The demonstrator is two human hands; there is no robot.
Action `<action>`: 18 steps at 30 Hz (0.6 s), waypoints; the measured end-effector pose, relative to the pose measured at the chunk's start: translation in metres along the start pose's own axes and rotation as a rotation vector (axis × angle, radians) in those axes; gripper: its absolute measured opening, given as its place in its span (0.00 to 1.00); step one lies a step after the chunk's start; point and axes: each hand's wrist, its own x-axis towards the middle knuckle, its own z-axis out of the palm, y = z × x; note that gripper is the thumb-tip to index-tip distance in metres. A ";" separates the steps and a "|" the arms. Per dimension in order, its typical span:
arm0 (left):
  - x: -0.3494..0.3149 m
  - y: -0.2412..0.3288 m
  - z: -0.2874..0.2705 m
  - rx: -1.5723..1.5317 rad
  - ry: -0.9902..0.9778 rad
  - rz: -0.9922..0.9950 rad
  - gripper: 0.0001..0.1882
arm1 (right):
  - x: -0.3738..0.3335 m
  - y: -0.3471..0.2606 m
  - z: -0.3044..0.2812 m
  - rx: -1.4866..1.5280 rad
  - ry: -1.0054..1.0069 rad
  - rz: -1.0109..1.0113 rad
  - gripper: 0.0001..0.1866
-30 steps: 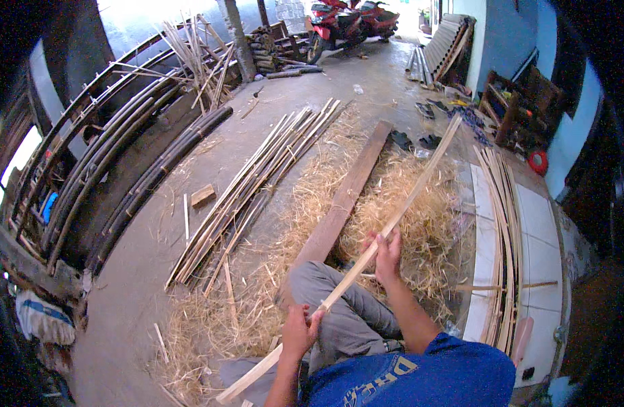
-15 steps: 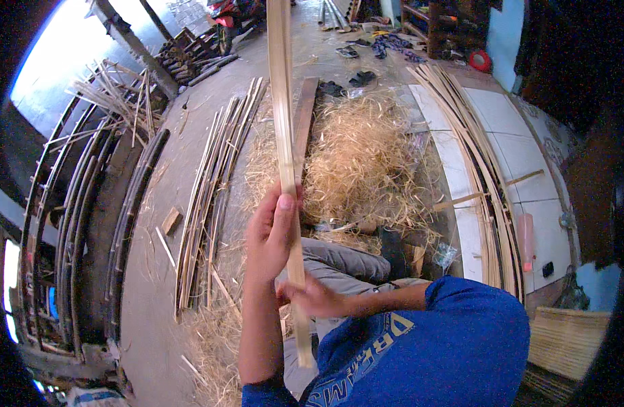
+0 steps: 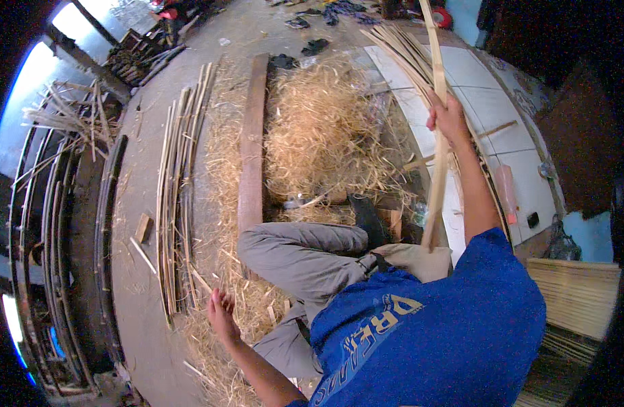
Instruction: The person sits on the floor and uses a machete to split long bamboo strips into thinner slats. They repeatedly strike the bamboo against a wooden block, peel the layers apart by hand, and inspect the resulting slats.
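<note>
My right hand (image 3: 450, 123) is closed round a long pale bamboo strip (image 3: 437, 180), out to the right over the white tiles. The strip stands nearly upright in the view, with its lower end by my lap. Beneath and beyond it lies a bundle of long split bamboo strips (image 3: 401, 55). My left hand (image 3: 223, 317) is low on the left, fingers loosely curled and apart, with nothing visible in them. It is nearest to the lower end of another bundle of bamboo strips (image 3: 178, 183) and a short loose piece beside it.
A heap of curly shavings (image 3: 318, 132) lies ahead of my folded legs, beside a brown wooden plank (image 3: 253, 142). Dark poles (image 3: 109, 224) lean at the left. A small wood block (image 3: 143, 228) sits on the floor. Behind me at right is a slatted bamboo panel (image 3: 570, 292).
The bamboo strip went from in front of me to the right, now in my right hand alone. My left hand let go and dropped to the lower left. The view shifted.
</note>
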 end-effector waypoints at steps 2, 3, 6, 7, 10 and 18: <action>-0.002 -0.042 -0.030 -0.006 0.055 -0.102 0.18 | -0.007 0.042 -0.049 -0.159 0.064 -0.042 0.20; -0.004 -0.062 -0.043 -0.007 0.086 -0.155 0.18 | -0.013 0.062 -0.077 -0.357 0.022 0.010 0.20; -0.010 -0.112 -0.071 0.026 0.171 -0.319 0.16 | -0.052 0.131 -0.138 -0.436 0.012 0.253 0.18; -0.008 -0.131 -0.088 0.002 0.080 -0.360 0.15 | -0.066 0.149 -0.156 -0.475 -0.004 0.332 0.18; -0.017 -0.152 -0.077 0.092 0.161 -0.422 0.14 | -0.089 0.207 -0.220 -0.711 0.071 0.467 0.21; -0.039 -0.152 -0.076 -0.081 0.261 -0.203 0.09 | -0.048 0.194 -0.174 -1.141 0.029 0.368 0.29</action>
